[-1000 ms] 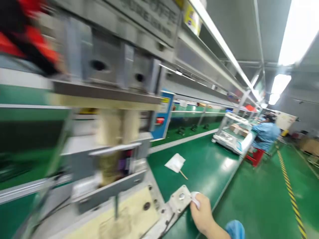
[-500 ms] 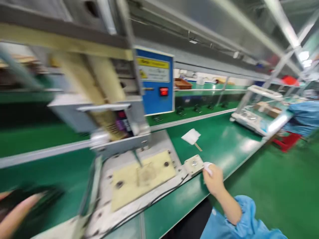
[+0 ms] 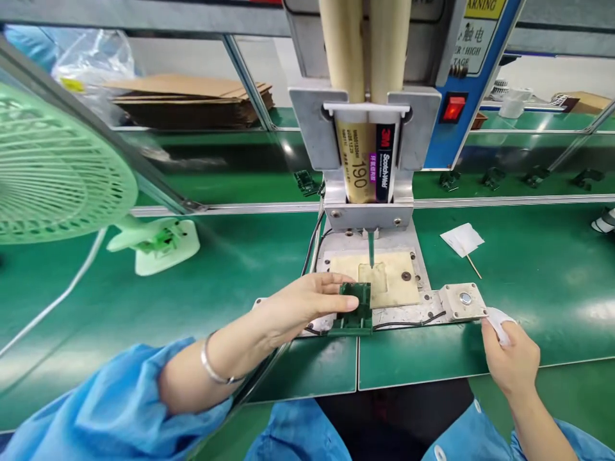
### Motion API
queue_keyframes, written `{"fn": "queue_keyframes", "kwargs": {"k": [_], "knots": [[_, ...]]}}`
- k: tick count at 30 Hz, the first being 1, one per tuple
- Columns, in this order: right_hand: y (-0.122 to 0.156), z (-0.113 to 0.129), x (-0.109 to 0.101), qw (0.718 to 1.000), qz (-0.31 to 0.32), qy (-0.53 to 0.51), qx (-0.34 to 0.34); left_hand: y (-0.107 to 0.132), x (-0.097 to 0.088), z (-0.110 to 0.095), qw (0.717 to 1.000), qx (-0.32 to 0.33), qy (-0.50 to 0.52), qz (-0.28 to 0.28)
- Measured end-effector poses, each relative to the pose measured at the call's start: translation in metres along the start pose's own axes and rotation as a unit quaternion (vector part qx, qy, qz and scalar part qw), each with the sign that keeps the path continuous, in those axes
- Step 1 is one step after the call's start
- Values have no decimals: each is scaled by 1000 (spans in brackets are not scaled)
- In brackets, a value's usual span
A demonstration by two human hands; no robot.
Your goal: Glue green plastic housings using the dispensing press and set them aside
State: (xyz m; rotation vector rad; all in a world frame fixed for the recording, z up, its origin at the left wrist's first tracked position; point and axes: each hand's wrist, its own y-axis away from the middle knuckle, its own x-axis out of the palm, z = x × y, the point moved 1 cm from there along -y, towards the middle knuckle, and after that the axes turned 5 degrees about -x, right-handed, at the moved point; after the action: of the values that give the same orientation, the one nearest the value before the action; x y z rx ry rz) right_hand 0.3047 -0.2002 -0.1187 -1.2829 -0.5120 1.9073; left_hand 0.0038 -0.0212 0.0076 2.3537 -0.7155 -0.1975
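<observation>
Shifted from the lower left edge half a second ago, the left hand now sits mid-view, thumb and fingers closed on a green plastic piece, ribbed and squarish. It is just in front of a smooth cream pad with a shallow rectangular recess; whether it touches the metal base I cannot tell. Above the pad points a slim tapered nozzle. The right hand curls around a crumpled white cloth beside a metal box.

Glossy green covers the surface, split by a seam; stacked brown cardboard lies beyond a metal rail.

Counted: one pale green fan, one red switch, one round button, one thin stick by a white sheet, and four small dark parts in a row to the right.
</observation>
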Motion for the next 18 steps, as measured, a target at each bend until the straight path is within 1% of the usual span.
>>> {"fn": "queue_keyframes", "kwargs": {"k": [2, 4, 7, 11, 13, 15, 16, 18], "knots": [[0, 1, 0, 1000, 1, -1, -9, -14, 5, -3, 1000, 0, 8, -3], [-1, 2, -1, 1000, -1, 1, -20, -25, 8, -6, 1000, 25, 7, -1], [-2, 4, -2, 1000, -2, 4, -28, -36, 12, -8, 997, 76, 6, 23], [-4, 7, -2, 1000, 1, -4, -22, -47, 14, -3, 987, 156, -25, 18], [-4, 8, -1, 1000, 1, -10, -15, -50, 14, 0, 976, 208, -67, 23], [-4, 8, -1, 1000, -1, -14, -4, -52, 14, 1, 959, 244, -141, 13], [-4, 8, 0, 1000, 0, -16, 4, -52, 13, 1, 953, 242, -184, 0], [-3, 7, -1, 999, 0, -23, 27, -47, 9, 1, 940, 211, -264, -44]]}}
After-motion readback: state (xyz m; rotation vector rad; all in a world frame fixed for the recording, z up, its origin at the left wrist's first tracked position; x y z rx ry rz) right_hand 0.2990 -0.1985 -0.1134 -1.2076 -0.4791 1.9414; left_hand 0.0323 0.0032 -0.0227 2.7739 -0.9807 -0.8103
